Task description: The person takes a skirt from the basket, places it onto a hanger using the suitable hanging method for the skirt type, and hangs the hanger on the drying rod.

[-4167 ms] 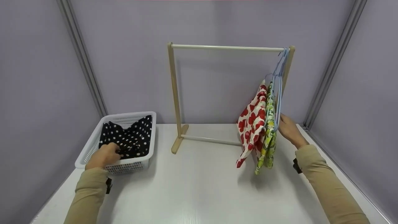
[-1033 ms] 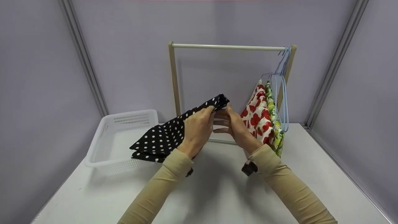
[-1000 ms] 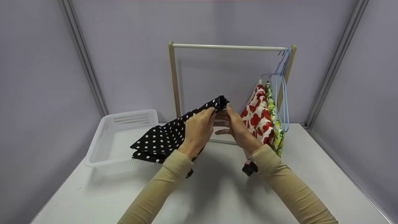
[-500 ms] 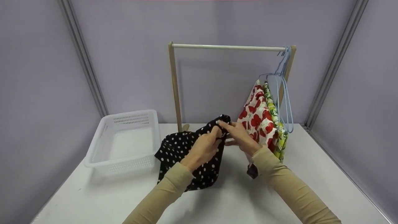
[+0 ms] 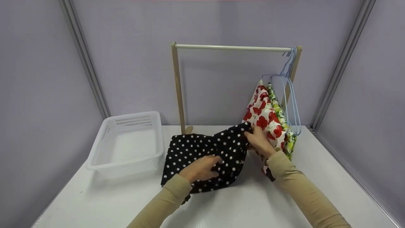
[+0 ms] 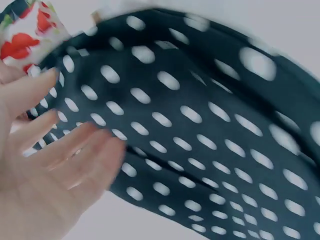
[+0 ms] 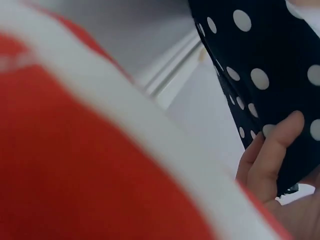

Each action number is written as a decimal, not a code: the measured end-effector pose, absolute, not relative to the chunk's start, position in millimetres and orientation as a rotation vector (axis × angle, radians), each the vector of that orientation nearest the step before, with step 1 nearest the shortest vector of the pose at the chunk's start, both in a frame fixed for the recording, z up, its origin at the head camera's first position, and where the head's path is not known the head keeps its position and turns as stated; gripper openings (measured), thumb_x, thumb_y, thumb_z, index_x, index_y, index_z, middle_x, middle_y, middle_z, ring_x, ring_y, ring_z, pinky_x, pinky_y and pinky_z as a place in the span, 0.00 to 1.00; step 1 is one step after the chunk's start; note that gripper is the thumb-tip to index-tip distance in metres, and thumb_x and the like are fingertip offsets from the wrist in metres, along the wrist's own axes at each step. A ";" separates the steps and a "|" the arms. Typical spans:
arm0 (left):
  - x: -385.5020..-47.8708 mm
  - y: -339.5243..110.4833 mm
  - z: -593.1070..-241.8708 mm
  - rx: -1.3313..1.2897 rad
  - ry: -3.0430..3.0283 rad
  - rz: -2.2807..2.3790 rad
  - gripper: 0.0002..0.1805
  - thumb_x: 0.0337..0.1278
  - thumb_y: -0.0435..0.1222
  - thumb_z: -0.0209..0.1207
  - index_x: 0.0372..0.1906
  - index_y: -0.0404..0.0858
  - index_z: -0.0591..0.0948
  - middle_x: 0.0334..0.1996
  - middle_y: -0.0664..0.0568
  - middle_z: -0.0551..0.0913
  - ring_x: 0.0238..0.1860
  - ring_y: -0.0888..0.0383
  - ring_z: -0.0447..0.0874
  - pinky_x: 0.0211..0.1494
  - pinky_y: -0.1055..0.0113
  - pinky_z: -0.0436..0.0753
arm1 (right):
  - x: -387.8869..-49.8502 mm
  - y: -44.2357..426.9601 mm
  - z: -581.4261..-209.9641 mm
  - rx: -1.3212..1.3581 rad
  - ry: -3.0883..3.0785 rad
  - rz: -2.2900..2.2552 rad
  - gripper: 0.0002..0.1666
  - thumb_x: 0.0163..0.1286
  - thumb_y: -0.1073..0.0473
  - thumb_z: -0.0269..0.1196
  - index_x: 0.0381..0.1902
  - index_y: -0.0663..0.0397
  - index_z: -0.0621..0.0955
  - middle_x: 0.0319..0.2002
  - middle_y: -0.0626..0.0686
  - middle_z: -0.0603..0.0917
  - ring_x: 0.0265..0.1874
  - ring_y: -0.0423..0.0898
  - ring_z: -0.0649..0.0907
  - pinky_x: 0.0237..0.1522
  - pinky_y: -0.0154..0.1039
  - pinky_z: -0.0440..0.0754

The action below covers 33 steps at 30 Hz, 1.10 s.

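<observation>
A black cloth with white dots [image 5: 186, 150] is spread above the table in the head view. Its upper right corner is pinched by my right hand [image 5: 261, 141], beside the red-and-white cloth [image 5: 262, 110]. My left hand [image 5: 201, 169] is over the front of the dotted cloth; in the left wrist view the fingers of my left hand [image 6: 65, 160] are extended in front of the dotted cloth [image 6: 165, 100]. The right wrist view has my right hand [image 7: 272, 175] on the dotted cloth [image 7: 260, 55], with the red-and-white cloth [image 7: 90, 150] close to the camera.
A rack with a white rail [image 5: 231, 47] stands at the back. At its right end hang blue hangers [image 5: 294, 104] and a green-and-yellow patterned cloth [image 5: 289, 142] behind the red-and-white one. A white basket [image 5: 126, 164] sits at the left.
The dotted cloth came out of the basket and now spreads wider in front of the rack. My right hand has moved right with its corner; my left hand has let go and moved down.
</observation>
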<state>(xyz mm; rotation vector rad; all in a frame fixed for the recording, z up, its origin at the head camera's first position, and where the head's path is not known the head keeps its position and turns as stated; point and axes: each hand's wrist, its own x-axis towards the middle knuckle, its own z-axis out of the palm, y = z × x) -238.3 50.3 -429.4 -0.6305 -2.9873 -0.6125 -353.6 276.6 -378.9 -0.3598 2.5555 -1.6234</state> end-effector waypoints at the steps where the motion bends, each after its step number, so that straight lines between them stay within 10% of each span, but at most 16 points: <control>1: -238.3 44.8 -432.7 -0.603 -3.018 -0.617 0.23 0.60 0.36 0.65 0.60 0.41 0.76 0.56 0.48 0.81 0.55 0.53 0.81 0.58 0.61 0.81 | -354.5 281.0 -380.8 -0.354 2.570 -1.613 0.26 0.76 0.59 0.48 0.67 0.65 0.65 0.62 0.68 0.69 0.54 0.64 0.78 0.36 0.46 0.88; 13: -223.8 -4.3 -449.8 0.101 -3.392 -0.615 0.50 0.41 0.39 0.76 0.73 0.52 0.65 0.76 0.42 0.55 0.73 0.38 0.57 0.58 0.44 0.79 | -363.2 331.6 -409.2 -0.293 2.788 -1.269 0.39 0.77 0.61 0.42 0.77 0.63 0.39 0.72 0.75 0.54 0.66 0.69 0.65 0.60 0.59 0.75; 19: -231.1 -11.9 -454.8 -0.023 -3.338 -0.573 0.35 0.51 0.30 0.67 0.68 0.46 0.72 0.63 0.45 0.72 0.62 0.46 0.73 0.59 0.49 0.79 | -364.6 352.0 -425.2 -0.391 2.871 -0.933 0.45 0.69 0.67 0.44 0.77 0.62 0.37 0.55 0.80 0.71 0.36 0.63 0.76 0.44 0.53 0.75; 24: -238.8 -23.3 -454.6 -0.085 -3.229 -0.609 0.16 0.64 0.30 0.57 0.55 0.41 0.82 0.48 0.47 0.83 0.51 0.49 0.81 0.59 0.50 0.79 | -355.0 356.8 -434.3 -0.537 2.856 -0.728 0.45 0.69 0.66 0.56 0.76 0.66 0.47 0.71 0.78 0.54 0.68 0.75 0.60 0.68 0.68 0.60; 33: -255.2 -31.5 -432.9 -0.132 -2.702 -0.969 0.13 0.72 0.32 0.48 0.52 0.35 0.80 0.43 0.42 0.85 0.41 0.48 0.83 0.51 0.50 0.81 | -323.1 350.2 -436.6 -0.602 2.668 -0.307 0.62 0.54 0.39 0.73 0.76 0.57 0.55 0.73 0.79 0.37 0.70 0.74 0.54 0.65 0.74 0.56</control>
